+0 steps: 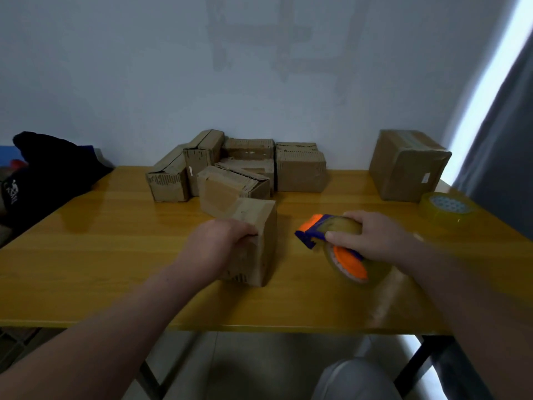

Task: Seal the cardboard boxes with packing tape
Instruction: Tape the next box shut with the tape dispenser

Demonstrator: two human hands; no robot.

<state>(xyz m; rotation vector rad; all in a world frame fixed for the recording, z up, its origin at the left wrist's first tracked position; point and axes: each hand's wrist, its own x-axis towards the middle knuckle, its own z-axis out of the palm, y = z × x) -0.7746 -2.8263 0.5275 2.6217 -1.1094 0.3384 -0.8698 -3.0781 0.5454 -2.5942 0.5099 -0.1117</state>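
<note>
From the head view, your left hand [222,243] grips the small cardboard box [266,246], which stands near the middle of the yellow wooden surface [101,255]. Its fingers [248,230] curl over the box's top edge on the side nearest you. Your right hand [372,238] holds the orange and blue tape dispenser [310,232] just right of that box, apart from it, with the fingers clamped around the loaded roll. You cannot tell whether the dispenser touches the surface.

A pile of worn cardboard boxes [239,166] sits behind the small box, against the wall. A larger box [406,166] stands well apart at the far right, and a spare tape roll [445,207] lies flat just in front of it. A black bag [49,171] rests at the far left edge.
</note>
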